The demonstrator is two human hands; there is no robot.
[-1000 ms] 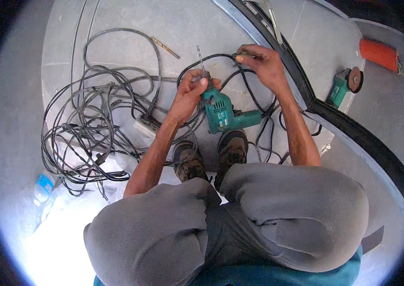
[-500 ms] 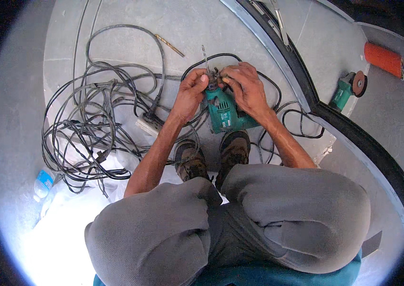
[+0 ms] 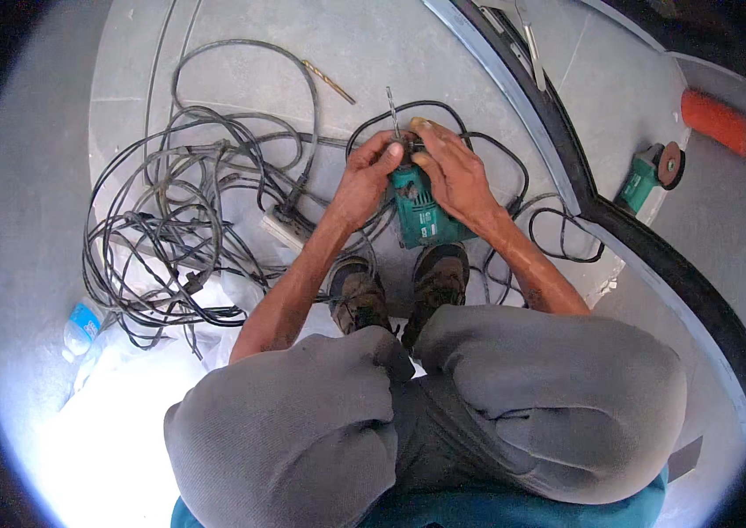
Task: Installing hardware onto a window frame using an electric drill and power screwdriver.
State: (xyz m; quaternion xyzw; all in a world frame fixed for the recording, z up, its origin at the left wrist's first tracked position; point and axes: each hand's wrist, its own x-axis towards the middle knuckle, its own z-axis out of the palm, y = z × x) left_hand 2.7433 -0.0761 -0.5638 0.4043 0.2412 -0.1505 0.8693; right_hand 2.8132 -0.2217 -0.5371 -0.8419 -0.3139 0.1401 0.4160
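A green corded power drill (image 3: 421, 211) rests upright in front of my shoes, with its chuck pointing away from me. A slim silver drill bit (image 3: 392, 106) sticks out of the chuck. My left hand (image 3: 368, 180) is closed around the chuck's left side, its thumb lying on top. From the right, my right hand (image 3: 459, 180) curls its fingers over the same chuck. Between them the fingers hide most of the chuck, so I cannot tell if a small key is in the right hand.
A tangled heap of black cables (image 3: 188, 211) and a pale power strip (image 3: 285, 231) lie left. Beyond is a loose gold drill bit (image 3: 329, 82). A curved black-edged frame (image 3: 597, 207) runs along the right, near an angle grinder (image 3: 652, 174) and a red-orange roll (image 3: 714, 121).
My right hand has turned over the chuck, its fingers now reaching farther forward. The left thumb stays on the chuck. The whole view has shifted slightly.
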